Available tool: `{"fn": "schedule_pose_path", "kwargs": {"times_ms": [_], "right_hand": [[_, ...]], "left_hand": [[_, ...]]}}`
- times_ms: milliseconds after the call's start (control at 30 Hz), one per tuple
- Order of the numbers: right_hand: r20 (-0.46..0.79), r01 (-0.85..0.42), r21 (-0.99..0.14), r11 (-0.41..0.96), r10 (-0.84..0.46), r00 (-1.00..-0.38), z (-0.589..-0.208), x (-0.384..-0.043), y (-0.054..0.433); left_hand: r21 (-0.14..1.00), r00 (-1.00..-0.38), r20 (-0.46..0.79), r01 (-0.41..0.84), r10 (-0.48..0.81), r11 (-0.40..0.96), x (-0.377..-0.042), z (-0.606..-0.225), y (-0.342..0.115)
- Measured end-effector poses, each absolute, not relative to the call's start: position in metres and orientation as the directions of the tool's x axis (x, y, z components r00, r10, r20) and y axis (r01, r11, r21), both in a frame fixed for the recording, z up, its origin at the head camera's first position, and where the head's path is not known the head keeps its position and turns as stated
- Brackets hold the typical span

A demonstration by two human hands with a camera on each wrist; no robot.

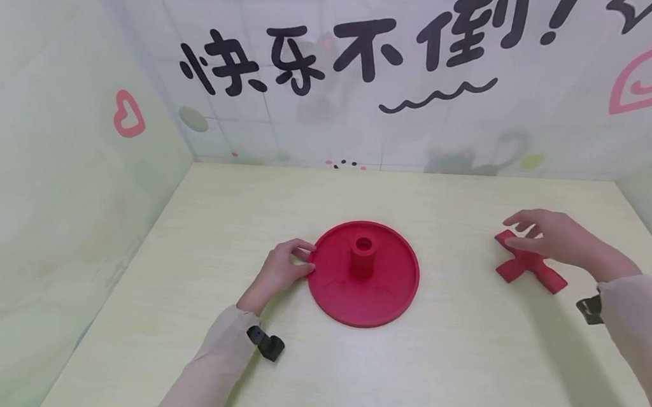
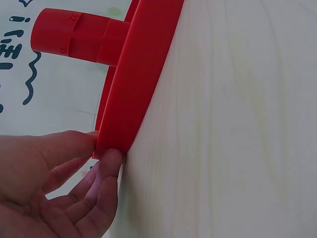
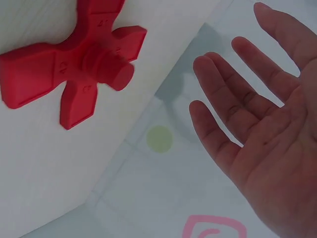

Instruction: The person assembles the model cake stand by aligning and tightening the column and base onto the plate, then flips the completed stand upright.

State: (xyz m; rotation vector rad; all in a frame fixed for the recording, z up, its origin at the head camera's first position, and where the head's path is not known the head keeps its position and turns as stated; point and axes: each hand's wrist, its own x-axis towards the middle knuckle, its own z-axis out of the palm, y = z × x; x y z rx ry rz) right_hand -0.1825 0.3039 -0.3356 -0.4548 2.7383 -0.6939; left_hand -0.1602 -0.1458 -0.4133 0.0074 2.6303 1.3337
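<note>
On the table lies a red round disc (image 1: 330, 293) with a raised rim and a hollow post (image 1: 363, 257) standing at its centre. My left hand (image 1: 282, 267) pinches the disc's left rim; in the left wrist view the thumb lies at the upper edge and fingertips (image 2: 111, 158) press its outer side. To the right is a red four-armed cross piece (image 1: 528, 264), its short central peg (image 3: 111, 69) facing up and small numbers on its arms. Above it hovers my right hand (image 1: 553, 237), fingers spread and holding nothing, partly covering the cross in the head view.
The light wooden table (image 1: 232, 222) meets a back wall (image 1: 309, 125) printed with dark characters and pink hearts. Side walls (image 1: 72, 209) close it in at left and right. Dark wrist cameras (image 1: 266, 342) sit on both sleeves.
</note>
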Motion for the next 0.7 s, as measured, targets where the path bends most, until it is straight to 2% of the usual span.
{"fn": "schedule_pose_path", "kwargs": {"times_ms": [467,700], "right_hand": [[-0.259,-0.166,-0.451,0.877,-0.306,-0.916,-0.361,-0.19,0.34],[-0.303,-0.171,-0.46,0.871,-0.335,-0.892,-0.371,-0.197,0.345]], "left_hand": [[0.802,-0.979,-0.186,-0.1,0.087,0.589,-0.16,-0.414,-0.146],[0.802,-0.979,-0.185,-0.1,0.086,0.589,-0.16,-0.413,-0.146]]}}
